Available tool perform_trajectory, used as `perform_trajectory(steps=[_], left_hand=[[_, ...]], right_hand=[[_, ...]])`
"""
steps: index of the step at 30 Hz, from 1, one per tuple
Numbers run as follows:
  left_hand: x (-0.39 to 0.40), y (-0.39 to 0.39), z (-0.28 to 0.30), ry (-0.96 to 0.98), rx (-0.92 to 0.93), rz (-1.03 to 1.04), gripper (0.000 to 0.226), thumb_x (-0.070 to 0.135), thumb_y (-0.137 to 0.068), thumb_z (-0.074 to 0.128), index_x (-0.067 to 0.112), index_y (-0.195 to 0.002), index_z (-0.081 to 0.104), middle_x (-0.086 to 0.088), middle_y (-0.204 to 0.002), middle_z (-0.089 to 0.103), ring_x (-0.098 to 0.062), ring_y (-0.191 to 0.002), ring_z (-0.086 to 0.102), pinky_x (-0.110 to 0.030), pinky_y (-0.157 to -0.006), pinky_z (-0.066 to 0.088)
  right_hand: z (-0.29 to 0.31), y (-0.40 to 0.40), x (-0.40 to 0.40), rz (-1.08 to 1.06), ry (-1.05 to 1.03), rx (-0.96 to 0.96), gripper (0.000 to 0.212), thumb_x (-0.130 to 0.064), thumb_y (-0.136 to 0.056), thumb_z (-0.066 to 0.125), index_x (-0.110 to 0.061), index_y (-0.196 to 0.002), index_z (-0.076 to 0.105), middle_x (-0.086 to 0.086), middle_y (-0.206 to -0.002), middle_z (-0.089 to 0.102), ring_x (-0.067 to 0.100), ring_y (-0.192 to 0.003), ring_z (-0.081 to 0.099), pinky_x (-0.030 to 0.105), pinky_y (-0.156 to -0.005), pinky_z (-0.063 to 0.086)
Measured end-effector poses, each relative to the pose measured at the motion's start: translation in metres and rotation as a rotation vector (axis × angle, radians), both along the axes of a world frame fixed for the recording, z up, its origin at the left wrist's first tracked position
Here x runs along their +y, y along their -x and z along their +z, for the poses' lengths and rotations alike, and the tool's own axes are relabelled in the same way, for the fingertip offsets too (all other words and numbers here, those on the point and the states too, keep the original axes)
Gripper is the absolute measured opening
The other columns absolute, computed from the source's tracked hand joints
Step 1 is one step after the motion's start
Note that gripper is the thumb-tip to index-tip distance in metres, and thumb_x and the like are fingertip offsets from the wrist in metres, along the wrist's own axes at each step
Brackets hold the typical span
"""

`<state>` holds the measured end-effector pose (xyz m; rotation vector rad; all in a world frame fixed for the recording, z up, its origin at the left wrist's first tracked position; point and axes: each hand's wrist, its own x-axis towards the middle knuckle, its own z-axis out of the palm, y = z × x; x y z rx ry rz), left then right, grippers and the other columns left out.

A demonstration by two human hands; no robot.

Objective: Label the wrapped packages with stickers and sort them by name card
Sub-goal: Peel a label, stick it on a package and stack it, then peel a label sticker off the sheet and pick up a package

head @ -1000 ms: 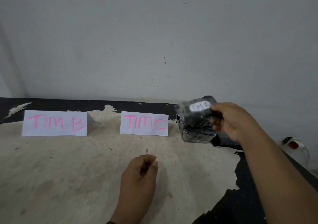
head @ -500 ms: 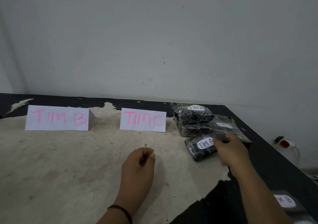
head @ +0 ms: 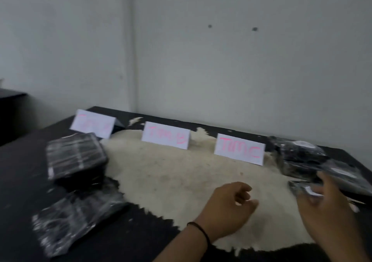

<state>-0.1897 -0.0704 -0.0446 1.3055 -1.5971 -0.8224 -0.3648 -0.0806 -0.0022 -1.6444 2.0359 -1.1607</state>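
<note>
- Wrapped packages lie in two groups at opposite ends of the table [head: 24, 181]; a stack of black wrapped packages [head: 75, 157] sits at the left on the dark surface, just in front of the leftmost name card [head: 92, 123], with a crinkled clear-wrapped package [head: 74, 219] nearer the front left edge.
- At the right end, a pile of labelled packages [head: 300, 157] lies beside the card reading TIM C [head: 239, 151]; its outer bundles reach close to the table's right edge; white stickers show on top, their writing too blurred to read.
- The middle card, TIM B [head: 166, 137], stands between the other two cards, all three in a row near the back edge by the wall [head: 241, 70].
- The worn pale patch [head: 171, 181] of the tabletop spreads between the two groups; its ragged border meets the black surface at front and left.
- Left hand [head: 229, 207] rests over the pale patch, fingers loosely curled, holding nothing; a dark band [head: 199, 231] circles the wrist.
- Right hand [head: 326, 203] is at the nearest package of the right pile [head: 304, 188], fingers spread and touching it; blur hides whether they grip, so I cannot tell.
</note>
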Motion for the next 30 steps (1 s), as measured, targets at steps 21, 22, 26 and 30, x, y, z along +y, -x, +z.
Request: perform_trajectory(steps=[21,22,26,30], left_hand=[[0.125,-0.214,0.006,0.257,-0.330,0.754,0.013,0.021,-0.085,0.065,0.027,-0.097,0.066,0.024,-0.094,0.057,0.008,-0.092,0.052,-0.004,-0.078,0.040],[0.122,-0.220,0.005,0.261,-0.359,0.769,0.013,0.021,-0.084,0.066,0.026,-0.096,0.066,0.024,-0.095,0.057,0.006,-0.092,0.053,-0.008,-0.080,0.041],[0.102,-0.249,0.002,0.196,-0.482,0.840,0.029,0.027,-0.085,0.065,0.018,-0.112,0.064,0.012,-0.107,0.054,-0.008,-0.100,0.049,-0.027,-0.093,0.044],[0.082,-0.274,0.000,-0.028,-0.673,0.909,0.046,0.035,-0.084,0.061,0.024,-0.128,0.052,0.005,-0.134,0.045,-0.021,-0.134,0.031,-0.058,-0.112,0.012]], right_hand=[[-0.064,-0.221,0.029,0.778,0.156,0.337,0.038,-0.024,-0.090,0.054,-0.018,-0.127,0.054,-0.003,-0.113,0.060,0.016,-0.104,0.056,0.031,-0.090,0.042],[-0.067,-0.219,0.028,0.770,0.152,0.299,0.036,-0.021,-0.089,0.056,-0.016,-0.124,0.057,-0.003,-0.108,0.059,0.016,-0.101,0.056,0.032,-0.088,0.043],[-0.074,-0.211,0.025,0.750,0.177,0.238,0.030,-0.020,-0.088,0.058,-0.017,-0.117,0.060,-0.009,-0.098,0.055,0.011,-0.095,0.054,0.032,-0.088,0.044],[-0.076,-0.210,0.023,0.735,0.185,0.191,0.024,-0.018,-0.087,0.059,-0.017,-0.111,0.062,-0.008,-0.097,0.057,0.012,-0.094,0.054,0.033,-0.086,0.045]])
